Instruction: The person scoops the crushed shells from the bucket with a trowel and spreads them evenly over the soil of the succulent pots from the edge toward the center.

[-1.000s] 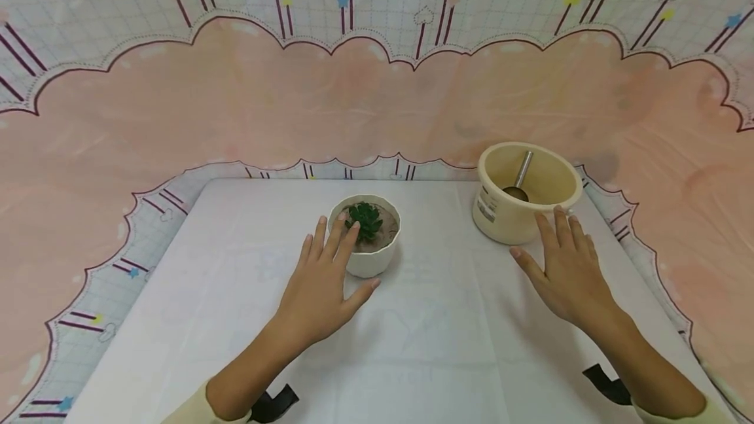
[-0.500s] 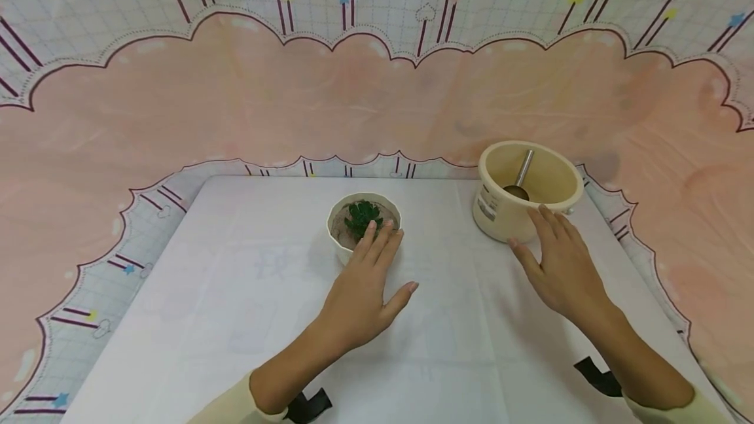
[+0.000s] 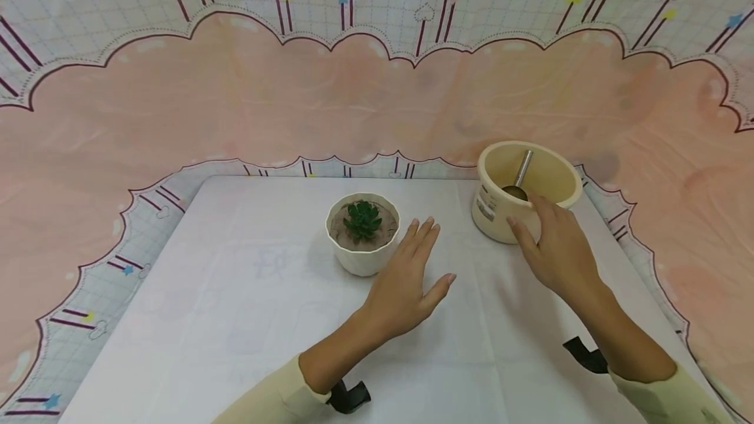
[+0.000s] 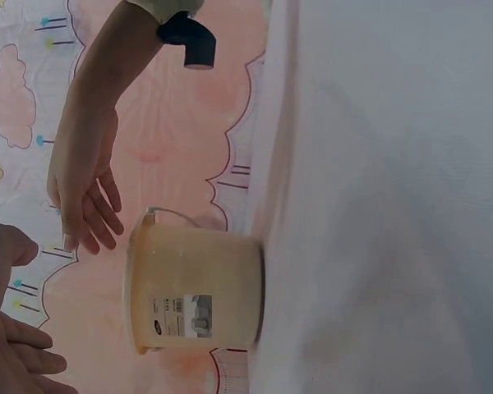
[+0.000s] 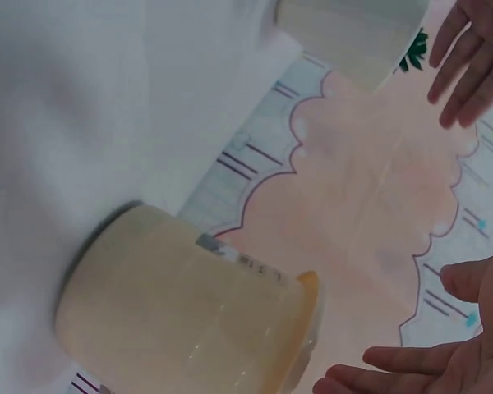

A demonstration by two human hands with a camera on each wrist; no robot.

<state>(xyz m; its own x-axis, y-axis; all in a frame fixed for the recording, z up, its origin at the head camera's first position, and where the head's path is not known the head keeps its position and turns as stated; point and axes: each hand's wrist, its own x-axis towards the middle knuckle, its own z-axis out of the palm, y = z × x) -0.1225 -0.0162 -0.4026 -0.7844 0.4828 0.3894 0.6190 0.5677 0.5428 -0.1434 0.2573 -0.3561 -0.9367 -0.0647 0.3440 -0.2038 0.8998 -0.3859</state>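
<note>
A cream bucket (image 3: 501, 218) stands at the back right, and a metal utensil (image 3: 523, 167), perhaps a ladle, leans inside; its lower end is partly hidden. My right hand (image 3: 556, 254) hovers by the bucket's near rim, fingers extended and slightly bent. In the left wrist view a gap shows between that hand (image 4: 90, 185) and the bucket (image 4: 197, 279). Left of it sits a white faceted pot (image 3: 362, 262) of greyish soil with a green succulent (image 3: 362, 220). My left hand (image 3: 403, 290), fingers straight and holding nothing, is just right of the pot, over the table.
A white-covered table (image 3: 235, 319) lies beneath everything. Behind it and at its sides hangs a pink and white patterned cloth (image 3: 294, 97). Black straps (image 3: 349, 398) show at both wrists below pale sleeves (image 3: 277, 398).
My left hand has swept rightward, from in front of the pot to its right side, uncovering the succulent. My right hand has shifted slightly and its fingers bend more. Pot and bucket stay put.
</note>
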